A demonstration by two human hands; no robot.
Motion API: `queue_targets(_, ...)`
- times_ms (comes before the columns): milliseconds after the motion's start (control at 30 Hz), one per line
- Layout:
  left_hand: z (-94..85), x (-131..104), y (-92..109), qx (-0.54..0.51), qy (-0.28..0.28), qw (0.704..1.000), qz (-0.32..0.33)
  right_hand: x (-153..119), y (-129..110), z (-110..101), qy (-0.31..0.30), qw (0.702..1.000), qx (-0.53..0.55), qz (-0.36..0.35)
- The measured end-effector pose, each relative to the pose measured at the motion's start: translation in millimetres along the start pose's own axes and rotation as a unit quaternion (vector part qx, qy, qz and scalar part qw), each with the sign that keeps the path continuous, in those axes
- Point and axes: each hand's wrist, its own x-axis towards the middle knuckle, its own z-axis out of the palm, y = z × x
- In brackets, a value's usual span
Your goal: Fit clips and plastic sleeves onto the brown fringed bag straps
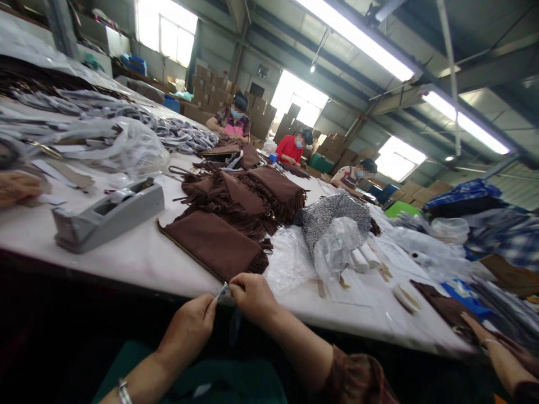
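Observation:
At the table's front edge, my left hand [191,325] pinches one end of a small pale strip [222,291]. My right hand [255,297] is closed at the strip's other end, close beside the left. Just beyond them lies a flat brown pouch [214,241] with a zipper along its near edge. More brown fringed bags [240,199] are heaped behind it. What the strip is made of is too small to tell.
A grey tape dispenser [112,216] stands left on the white table [138,266]. Clear plastic [290,261] and a patterned bundle [332,219] lie right. Another person's hand [17,188] is far left; another's arm [497,353] reaches in right. Several people work across the table.

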Motion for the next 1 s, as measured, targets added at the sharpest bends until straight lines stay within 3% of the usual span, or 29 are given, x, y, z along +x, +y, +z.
queue_targets(100, 2.1, -1.3, -6.6, 0.046, 0.015, 0.998, 0.043, 15.8, -5.7, -13.9, -0.025, 0.986, -0.091, -0.137)
queue_targets(233, 2.7, 0.2, -14.3, 0.095, 0.013, 0.993, 0.073, 37.6, -15.6, -15.7, -0.115, 0.927, -0.223, -0.278)
queue_targets(367, 0.5, 3.0, -15.1, 0.093, -0.018, 0.992, 0.084, 46.1, -28.8, -17.1, -0.143, 0.880, -0.301, -0.337)
queue_targets(467, -1.4, 5.1, -12.4, 0.084, -0.032, 0.992, 0.085, 47.4, -34.4, -18.0, -0.142, 0.865, -0.322, -0.357)
queue_targets(633, -8.3, 9.5, -7.1, 0.070, -0.050, 0.995, 0.053, 41.5, -34.6, -13.9, -0.112, 0.864, -0.330, -0.363)
queue_targets(733, -12.8, 12.9, -3.0, -0.058, -0.030, 0.998, -0.015, 32.4, -27.9, -6.6, -0.060, 0.876, -0.325, -0.351)
queue_targets(800, -12.6, 15.6, -0.2, -0.200, -0.026, 0.973, -0.110, 25.1, -19.7, 1.9, -0.017, 0.890, -0.313, -0.331)
queue_targets(867, -9.4, 18.0, 2.1, -0.307, -0.038, 0.930, -0.200, 17.3, -9.3, 13.3, 0.029, 0.908, -0.288, -0.302)
queue_targets(1000, -3.9, 20.4, 3.9, -0.376, -0.063, 0.884, -0.270, -0.4, 13.8, 34.5, 0.085, 0.945, -0.201, -0.243)
